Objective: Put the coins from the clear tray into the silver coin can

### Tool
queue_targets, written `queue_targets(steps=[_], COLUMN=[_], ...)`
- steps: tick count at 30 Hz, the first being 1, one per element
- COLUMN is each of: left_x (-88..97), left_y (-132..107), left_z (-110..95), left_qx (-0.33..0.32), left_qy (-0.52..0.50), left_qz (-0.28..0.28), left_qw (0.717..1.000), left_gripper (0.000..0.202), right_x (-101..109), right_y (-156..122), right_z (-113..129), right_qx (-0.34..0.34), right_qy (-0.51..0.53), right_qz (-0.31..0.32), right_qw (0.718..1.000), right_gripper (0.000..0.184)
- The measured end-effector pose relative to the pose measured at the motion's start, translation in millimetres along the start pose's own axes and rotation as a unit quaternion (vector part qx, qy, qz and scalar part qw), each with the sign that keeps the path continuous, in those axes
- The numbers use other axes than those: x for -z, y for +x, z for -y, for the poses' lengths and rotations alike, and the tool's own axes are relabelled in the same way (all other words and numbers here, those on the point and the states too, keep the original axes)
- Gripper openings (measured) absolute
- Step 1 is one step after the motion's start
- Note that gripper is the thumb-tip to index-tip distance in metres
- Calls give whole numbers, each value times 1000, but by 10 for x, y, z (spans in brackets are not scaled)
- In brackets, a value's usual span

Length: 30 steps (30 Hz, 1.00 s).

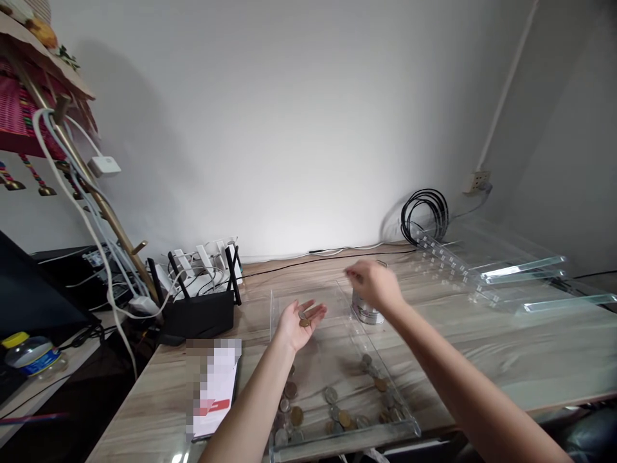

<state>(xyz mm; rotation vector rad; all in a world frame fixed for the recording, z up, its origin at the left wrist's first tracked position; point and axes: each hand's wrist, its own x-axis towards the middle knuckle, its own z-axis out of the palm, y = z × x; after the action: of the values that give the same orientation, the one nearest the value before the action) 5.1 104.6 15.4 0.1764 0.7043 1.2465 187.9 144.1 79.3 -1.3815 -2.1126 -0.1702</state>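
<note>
My left hand [296, 325] is turned palm up above a clear plastic tray [318, 354], its fingers stretched out. A few coins [304, 322] lie on the palm and fingers, one of them brass-coloured. To the right, my right hand [376, 283] is raised in front of a metal can [370, 315], fingers pinched together. What they hold, if anything, is too blurred to make out. This hand hides most of the can's upper part. Many loose coins [344, 419], silver and brass-coloured, are spread over the tray's near half.
A phone [216, 392] and a black router [197, 316] are on the left, with white plugs and cables behind. On the right stand clear acrylic panels [520, 267], by a coiled black cable [424, 215]. A capped bottle [36, 357] is at far left.
</note>
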Motion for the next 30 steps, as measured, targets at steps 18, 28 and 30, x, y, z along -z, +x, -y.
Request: queue_targets(steps=[18,28,30], left_x=[-6,-3,-4], left_y=[-2,14,1], left_z=[58,72,75], left_qx=[47,18,8], left_qy=[34,52,61], left_qz=[53,27,29], left_qw=[997,998,998], left_gripper=[18,16,19], right_x=[-349,-339,-305], right_y=[-265,-284,-251], right_z=[389,385,331], right_qx=[119,106,113], right_qy=[37,110,130], right_qz=[119,134,140], right_qw=[985,979,975], right_gripper=[21,17,20])
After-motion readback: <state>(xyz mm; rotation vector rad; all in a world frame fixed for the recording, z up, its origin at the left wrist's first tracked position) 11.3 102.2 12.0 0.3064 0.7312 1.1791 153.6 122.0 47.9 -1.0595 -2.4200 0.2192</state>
